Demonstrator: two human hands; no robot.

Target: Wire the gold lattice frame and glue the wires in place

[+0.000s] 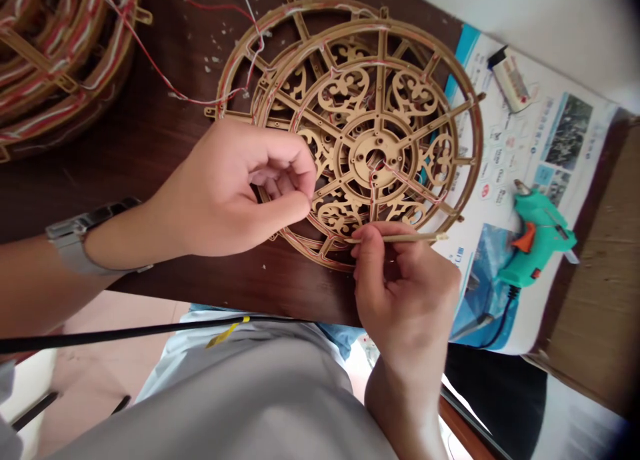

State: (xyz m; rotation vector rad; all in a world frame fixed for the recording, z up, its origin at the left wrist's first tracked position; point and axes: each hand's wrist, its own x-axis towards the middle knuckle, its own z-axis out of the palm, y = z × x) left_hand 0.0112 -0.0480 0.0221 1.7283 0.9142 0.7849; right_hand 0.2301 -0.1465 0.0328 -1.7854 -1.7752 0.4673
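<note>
1. The left hand (240, 193) was half curled, its thumb and index fingertip brought close together over the left part of the round frame (367, 145); whether it pinched something thin there, I could not tell.
2. The right hand (407, 287) grasped a thin stick (420, 237) between thumb and fingers, close to the frame's near edge. The stick lay roughly level across the view, one end poking out past the thumb and the other reaching right, over the fingers.
3. The gold-coloured frame lay on the desk (240, 280) in front of the person, overlapping other rings beneath it, with part of the stack over a printed sheet (520, 160).
4. The frame's ring channels held red and white wires, and a pair of wires (371, 187) ran out from its central hub.
5. At the upper left, a second stack of rings (37, 63) carried red and white wires in its grooves; a loose wire (173, 90) stretched between the two stacks.
6. On the printed sheet lay a green glue gun (543, 220) and, farther back, a small black-and-white box (510, 80), whose contents could not be seen.
</note>
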